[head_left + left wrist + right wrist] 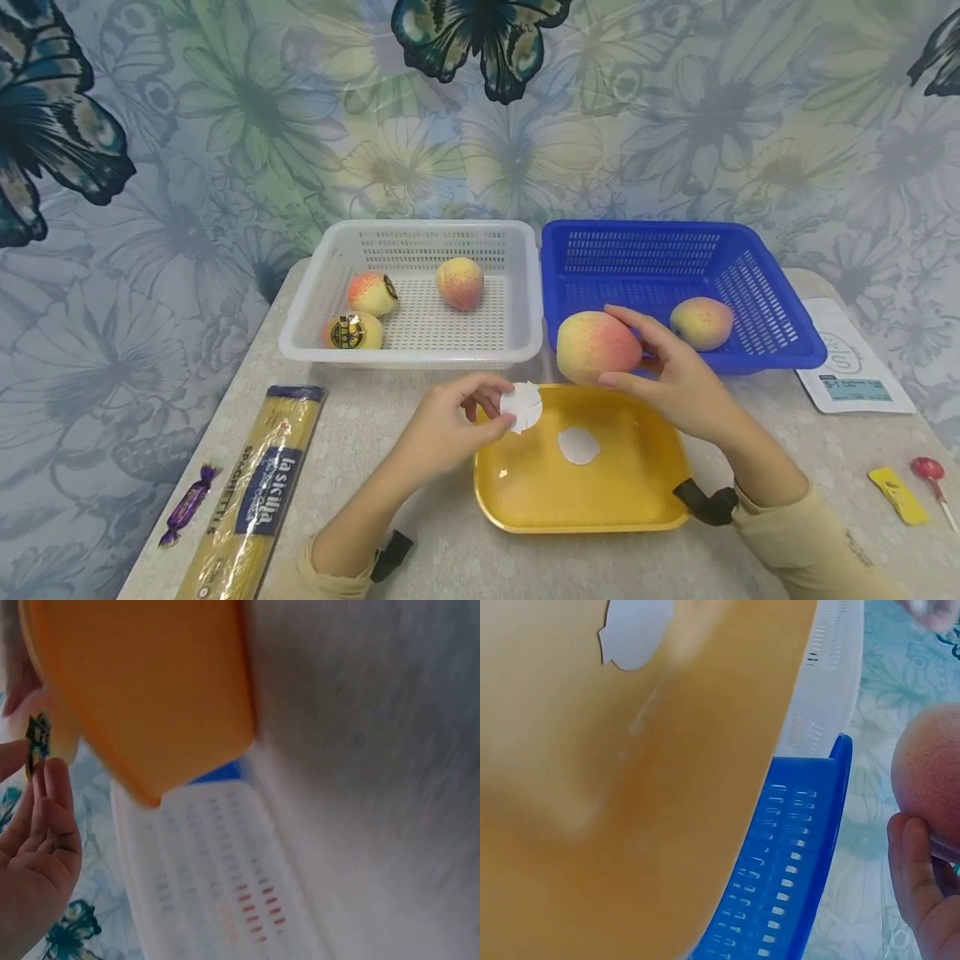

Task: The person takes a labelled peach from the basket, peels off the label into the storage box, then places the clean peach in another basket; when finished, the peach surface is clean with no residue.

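My left hand [442, 429] pinches a round sticker [522, 406] by its edge, its white back facing the head camera. Dark print shows on the sticker's other side [37, 739] in the left wrist view. Just right of it, my right hand [686, 387] holds a yellow-red peach [596, 346] between thumb and fingers, above the far edge of a yellow tray [630, 496]. A white round piece [578, 446] lies in that tray. The right wrist view shows the peach [934, 776] with fingertips against its lower side.
A white basket [420, 358] behind the tray holds three peaches, two bearing dark stickers. Beside it, a blue basket [802, 354] contains one peach [701, 323]. Spaghetti [262, 492] and a purple-wrapped candy [189, 506] lie left; a white packet [855, 358], yellow packet [898, 496] and lollipop [928, 468] right.
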`<state>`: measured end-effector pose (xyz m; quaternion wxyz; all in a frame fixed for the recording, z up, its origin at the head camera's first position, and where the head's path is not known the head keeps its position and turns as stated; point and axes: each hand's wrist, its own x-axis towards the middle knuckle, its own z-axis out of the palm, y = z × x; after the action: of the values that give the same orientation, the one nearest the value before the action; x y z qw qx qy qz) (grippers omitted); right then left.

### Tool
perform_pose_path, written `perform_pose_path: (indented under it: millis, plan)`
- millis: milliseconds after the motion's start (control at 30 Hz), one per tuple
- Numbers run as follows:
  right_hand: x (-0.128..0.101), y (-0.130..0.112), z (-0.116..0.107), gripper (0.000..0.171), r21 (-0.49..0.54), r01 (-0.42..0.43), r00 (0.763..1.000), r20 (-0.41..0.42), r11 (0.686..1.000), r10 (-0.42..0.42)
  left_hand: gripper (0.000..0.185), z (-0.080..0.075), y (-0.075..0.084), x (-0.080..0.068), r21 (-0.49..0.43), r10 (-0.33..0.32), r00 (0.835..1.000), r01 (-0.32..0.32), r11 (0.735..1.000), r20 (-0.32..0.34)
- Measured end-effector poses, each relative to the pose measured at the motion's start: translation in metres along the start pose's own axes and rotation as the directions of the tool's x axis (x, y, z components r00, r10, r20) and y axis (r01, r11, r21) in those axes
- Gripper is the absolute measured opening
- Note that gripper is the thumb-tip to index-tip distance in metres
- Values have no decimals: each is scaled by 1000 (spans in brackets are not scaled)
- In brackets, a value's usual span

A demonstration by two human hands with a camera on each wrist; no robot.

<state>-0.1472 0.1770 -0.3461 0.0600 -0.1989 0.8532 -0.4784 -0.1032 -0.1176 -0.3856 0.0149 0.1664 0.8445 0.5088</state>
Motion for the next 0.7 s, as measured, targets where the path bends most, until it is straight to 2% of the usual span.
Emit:
perform_pose_path:
  millis: [100,233,400,533,700]
  plan:
    - [-3,1,-3,73,-9,2,1000,-8,1000,-2,23,12,-4,-1,52,-30,994,25,998,103]
    - [-6,0,-8,73,-16,21,1000,-23,1000,-21,22,27,-7,1,148,-49,976,18,989,213]
    - [-10,-2,-14,72,-32,22,999,-33,999,-23,21,46,-6,9,305,-75,950,-22,952,303]
    - [-12,-2,-17,72,-34,18,1000,-25,999,-19,24,54,-4,13,464,-94,940,-74,883,329]
    - [-13,-2,-20,72,-52,25,999,-29,998,-26,25,58,-1,11,610,-55,950,-153,777,308]
